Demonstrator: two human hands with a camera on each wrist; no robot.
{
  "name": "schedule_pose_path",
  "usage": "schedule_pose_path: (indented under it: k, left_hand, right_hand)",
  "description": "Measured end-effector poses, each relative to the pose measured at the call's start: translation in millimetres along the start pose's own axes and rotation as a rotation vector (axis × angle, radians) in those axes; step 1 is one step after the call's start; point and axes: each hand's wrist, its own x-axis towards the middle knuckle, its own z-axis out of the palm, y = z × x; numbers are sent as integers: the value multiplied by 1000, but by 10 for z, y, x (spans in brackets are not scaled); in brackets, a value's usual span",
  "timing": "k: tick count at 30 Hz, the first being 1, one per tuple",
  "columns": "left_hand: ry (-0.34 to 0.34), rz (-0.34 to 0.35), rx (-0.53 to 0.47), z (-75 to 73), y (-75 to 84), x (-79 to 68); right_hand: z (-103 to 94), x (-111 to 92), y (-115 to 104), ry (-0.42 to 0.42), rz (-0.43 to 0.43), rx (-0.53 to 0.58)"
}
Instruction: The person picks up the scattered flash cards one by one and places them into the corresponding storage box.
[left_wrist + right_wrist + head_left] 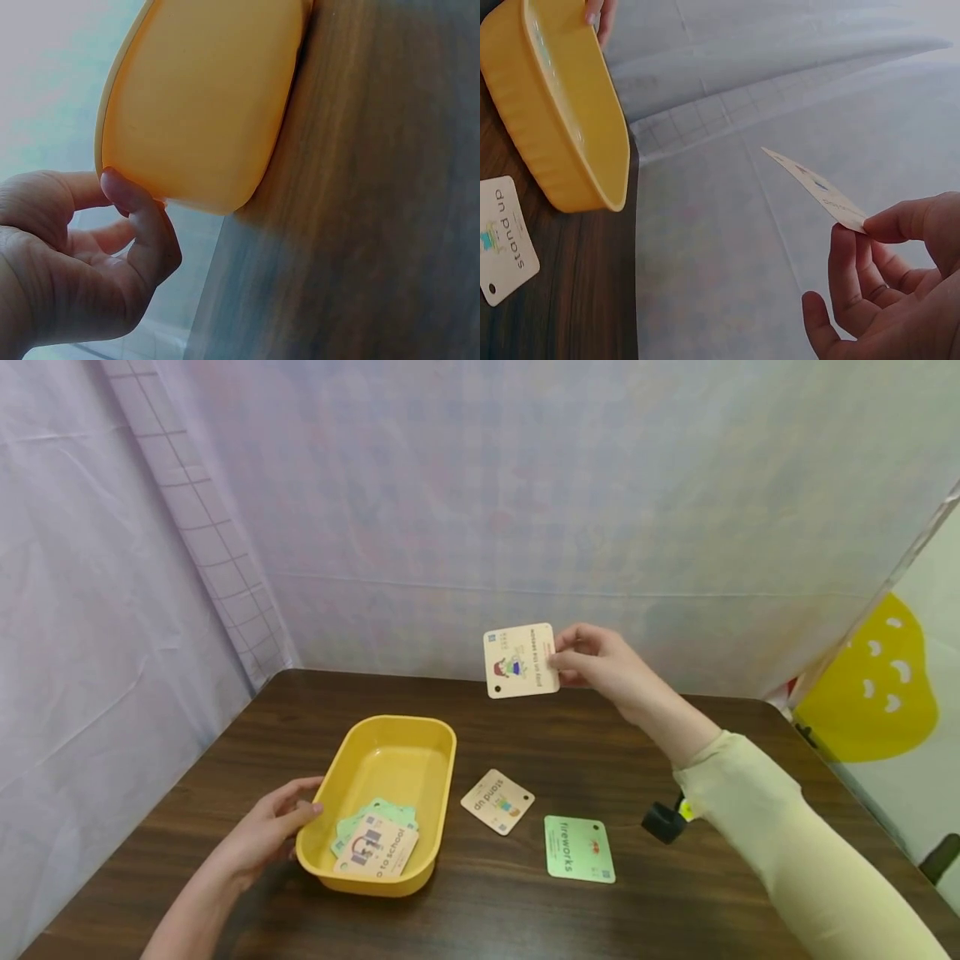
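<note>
My right hand point(600, 664) pinches a cream flash card point(520, 662) by one edge, raised over the back of the table; thumb and fingertips meet on it in the right wrist view. My left hand point(262, 835) grips the left rim of a yellow plastic tray point(447, 777), thumb on top and fingers outside. Several green and cream cards lie in the tray's near end, the top one a cream "to school" card point(378, 847). On the table right of the tray lie a cream "stand up" card point(497, 802) and a green "fireworks" card point(579, 849).
The dark wood table point(480, 918) ends at a pale curtain point(525, 527) behind and one at the left. A small black object point(663, 822) sits beneath the right forearm. A yellow shape with white marks point(873, 693) hangs at the right.
</note>
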Motion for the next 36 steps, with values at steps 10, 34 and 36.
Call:
schedule_pose_path:
  k: [10, 34, 36]
  left_hand:
    - [3, -4, 5, -11, 6, 4]
    - [6, -5, 2, -15, 20, -22]
    - [5, -4, 0, -15, 19, -22]
  right_hand:
    - [159, 86, -29, -17, -6, 83]
    - [535, 171, -62, -55, -9, 252]
    - [563, 174, -64, -62, -8, 263]
